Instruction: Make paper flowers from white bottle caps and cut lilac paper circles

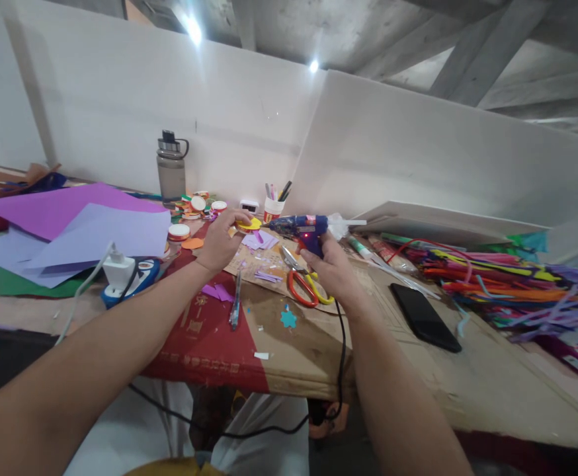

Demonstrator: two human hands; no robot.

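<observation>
My right hand [332, 272] grips a blue hot glue gun [299, 228] with a lit red light, its nozzle pointing left. The nozzle tip meets a small yellow paper disc [248, 225] that my left hand [221, 240] holds up by its edge above the cardboard-covered table [319, 357]. The gun's black cord [341, 344] drops from my right hand over the table's front edge. Below the gun lie red-and-yellow scissors [305, 283] and purple paper scraps [260, 240].
Purple and lilac sheets [75, 228] lie at left beside a power strip with a white plug [123, 272]. A grey bottle [170, 168], tape rolls [196, 206] and a pen cup [272, 206] stand behind. A black phone [424, 317] and a pipe-cleaner pile [507, 281] sit right.
</observation>
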